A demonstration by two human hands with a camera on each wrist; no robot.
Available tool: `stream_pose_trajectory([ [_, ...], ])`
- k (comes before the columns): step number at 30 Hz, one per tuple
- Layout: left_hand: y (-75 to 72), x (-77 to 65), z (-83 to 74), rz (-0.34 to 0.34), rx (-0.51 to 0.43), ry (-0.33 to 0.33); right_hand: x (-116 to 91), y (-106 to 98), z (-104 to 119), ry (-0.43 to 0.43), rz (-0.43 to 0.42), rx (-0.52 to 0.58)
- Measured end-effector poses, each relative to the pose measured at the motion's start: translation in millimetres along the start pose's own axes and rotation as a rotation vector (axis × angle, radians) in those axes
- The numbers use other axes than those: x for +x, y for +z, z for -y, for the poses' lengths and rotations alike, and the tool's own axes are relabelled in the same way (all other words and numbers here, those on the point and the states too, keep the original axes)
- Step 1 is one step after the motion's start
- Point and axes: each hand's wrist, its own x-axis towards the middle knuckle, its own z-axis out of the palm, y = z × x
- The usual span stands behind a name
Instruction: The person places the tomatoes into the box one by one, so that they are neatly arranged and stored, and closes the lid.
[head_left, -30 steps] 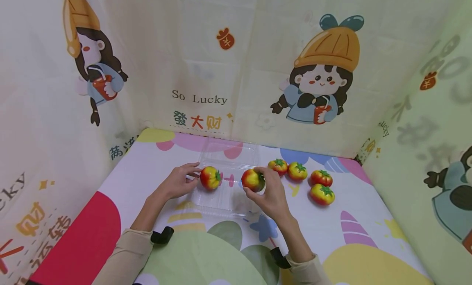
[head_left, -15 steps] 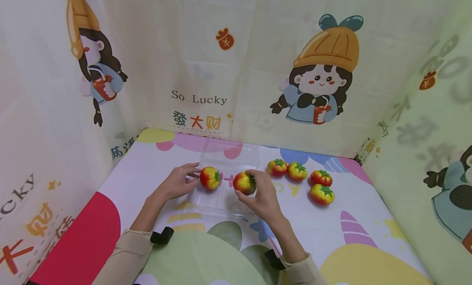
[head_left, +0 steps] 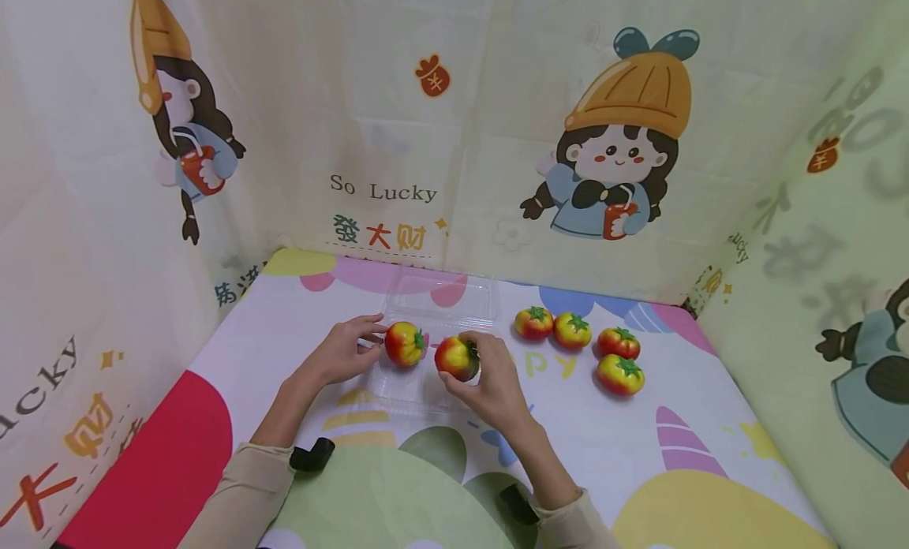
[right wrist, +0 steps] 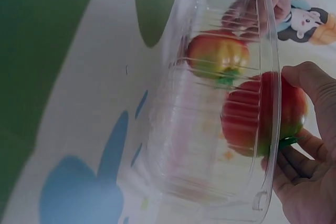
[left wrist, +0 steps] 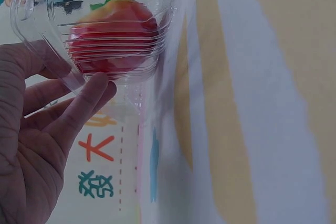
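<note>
A clear plastic clamshell box (head_left: 398, 391) lies with its lid (head_left: 440, 296) folded back. My left hand (head_left: 348, 352) holds its left edge; in the left wrist view its fingers (left wrist: 97, 90) lie on both sides of the clear rim. Inside, at the left, sits a red-and-yellow toy tomato (head_left: 405, 344) with a green leafy top. My right hand (head_left: 490, 379) pinches another toy tomato (head_left: 454, 358) between thumb and fingers, over the right half of the box. In the right wrist view this held tomato (right wrist: 262, 114) shows partly through the clear wall, close to the first tomato (right wrist: 218, 56).
Several more toy tomatoes sit right of the box: a pair of tomatoes (head_left: 571, 330) farther back and a front tomato (head_left: 620, 374) touching one behind it. A patterned cloth (head_left: 696, 391) covers the table. Printed curtains (head_left: 469, 139) enclose the back and sides.
My right hand has carried its toy tomato leftward and slightly nearer to me, closer to the tomato in the box. My left hand has stayed at the box's edge.
</note>
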Motion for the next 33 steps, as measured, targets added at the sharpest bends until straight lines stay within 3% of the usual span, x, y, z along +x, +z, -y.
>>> stream_pose_trajectory([
  [16, 0.5, 0.1, 0.6, 0.0, 0.0, -0.001, -1.0, 14.8, 11.4, 0.056, 0.058, 0.059],
  [26, 2.3, 1.1, 2.0, -0.022, -0.004, 0.025, -1.4, 25.6, 14.7, -0.022, 0.068, 0.067],
  [33, 2.2, 1.0, 1.3, -0.019, -0.005, 0.031, -1.1, 31.8, 19.7, 0.045, 0.131, 0.1],
])
